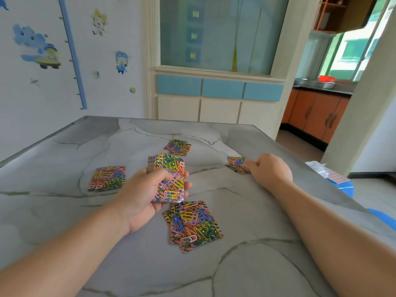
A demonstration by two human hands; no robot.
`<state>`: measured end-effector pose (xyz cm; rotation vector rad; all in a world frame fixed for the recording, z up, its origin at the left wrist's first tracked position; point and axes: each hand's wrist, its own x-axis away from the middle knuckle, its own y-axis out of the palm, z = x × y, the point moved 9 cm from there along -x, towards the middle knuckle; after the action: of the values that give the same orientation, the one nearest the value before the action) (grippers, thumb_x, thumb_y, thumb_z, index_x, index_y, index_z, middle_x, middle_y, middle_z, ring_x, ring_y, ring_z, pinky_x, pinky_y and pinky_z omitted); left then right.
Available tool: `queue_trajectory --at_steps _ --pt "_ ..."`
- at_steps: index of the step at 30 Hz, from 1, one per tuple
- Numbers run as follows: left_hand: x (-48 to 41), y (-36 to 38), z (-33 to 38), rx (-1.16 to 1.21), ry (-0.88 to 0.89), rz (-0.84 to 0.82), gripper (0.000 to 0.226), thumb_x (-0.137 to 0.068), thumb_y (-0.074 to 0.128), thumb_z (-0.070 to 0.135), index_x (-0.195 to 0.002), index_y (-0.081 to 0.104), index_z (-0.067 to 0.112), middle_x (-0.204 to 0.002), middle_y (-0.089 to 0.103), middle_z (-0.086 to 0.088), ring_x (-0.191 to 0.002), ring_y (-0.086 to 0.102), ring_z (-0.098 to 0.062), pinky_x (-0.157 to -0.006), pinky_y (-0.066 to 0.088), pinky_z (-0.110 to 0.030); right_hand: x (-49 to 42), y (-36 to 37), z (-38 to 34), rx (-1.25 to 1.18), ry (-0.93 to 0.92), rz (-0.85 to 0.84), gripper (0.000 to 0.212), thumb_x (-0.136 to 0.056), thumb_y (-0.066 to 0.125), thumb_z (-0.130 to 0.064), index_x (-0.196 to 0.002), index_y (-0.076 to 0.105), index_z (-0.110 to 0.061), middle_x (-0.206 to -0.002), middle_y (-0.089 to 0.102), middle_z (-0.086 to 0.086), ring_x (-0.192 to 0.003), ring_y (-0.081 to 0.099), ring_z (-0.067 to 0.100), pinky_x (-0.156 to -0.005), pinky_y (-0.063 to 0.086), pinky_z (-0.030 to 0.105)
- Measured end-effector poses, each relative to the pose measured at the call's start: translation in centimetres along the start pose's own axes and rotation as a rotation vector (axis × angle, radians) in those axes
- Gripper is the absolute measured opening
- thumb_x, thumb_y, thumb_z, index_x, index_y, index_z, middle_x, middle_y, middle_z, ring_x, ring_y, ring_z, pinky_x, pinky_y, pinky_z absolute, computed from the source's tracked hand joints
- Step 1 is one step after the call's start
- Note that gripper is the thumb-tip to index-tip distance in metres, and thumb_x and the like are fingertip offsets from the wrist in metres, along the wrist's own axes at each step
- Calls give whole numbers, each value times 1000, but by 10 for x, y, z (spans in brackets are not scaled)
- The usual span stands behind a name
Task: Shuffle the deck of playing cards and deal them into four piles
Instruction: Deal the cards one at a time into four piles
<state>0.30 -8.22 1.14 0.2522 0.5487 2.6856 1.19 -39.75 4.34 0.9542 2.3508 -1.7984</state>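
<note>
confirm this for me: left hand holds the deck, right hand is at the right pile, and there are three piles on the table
Not three: the head view shows four piles on the table. The left hand does hold the deck, and the right hand is at the right pile.

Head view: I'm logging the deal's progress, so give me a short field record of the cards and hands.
surface: grey marble-look table
piles dealt: four, face down
left pile: tidy
far pile: slightly fanned
right pile: under the right hand's fingertips
near pile: loosely spread
left hand: holds remaining deck
right hand: on the right pile
</note>
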Motion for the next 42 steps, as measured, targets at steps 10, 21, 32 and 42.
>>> queue_trajectory --at_steps 10,21,32,42 --pt "4 -20 18 -129 97 97 25 -87 59 0 -111 68 -1 -102 74 -24 -83 73 -35 -61 59 -33 36 -11 -72 -502 -185 -73 49 -88 54 -61 -70 58 -16 -66 63 3 -61 54 21 -55 41 31" --pt "-3 -54 36 110 217 262 21 -86 67 13 -105 69 4 -86 75 -13 -65 73 -24 -49 56 -29 56 16 -210 -847 -334 -296 39 -98 55 -37 -63 56 -20 -49 64 -13 -38 51 1 -38 36 14" --pt "-13 -57 28 94 145 215 26 -90 47 -6 -110 63 -5 -105 73 -21 -82 75 -29 -69 61 -40 -28 79 -161 10 -106 -56 59 -89 36 -71 -72 48 -16 -64 46 2 -60 47 24 -48 28 29" --pt "-4 -68 45 -67 228 253 22 -80 62 -8 -87 75 8 -81 77 -14 -68 73 -25 -59 59 -31 52 53 -233 -811 -378 -529 54 -78 55 -73 -61 64 -22 -54 65 -6 -43 50 4 -42 36 15"
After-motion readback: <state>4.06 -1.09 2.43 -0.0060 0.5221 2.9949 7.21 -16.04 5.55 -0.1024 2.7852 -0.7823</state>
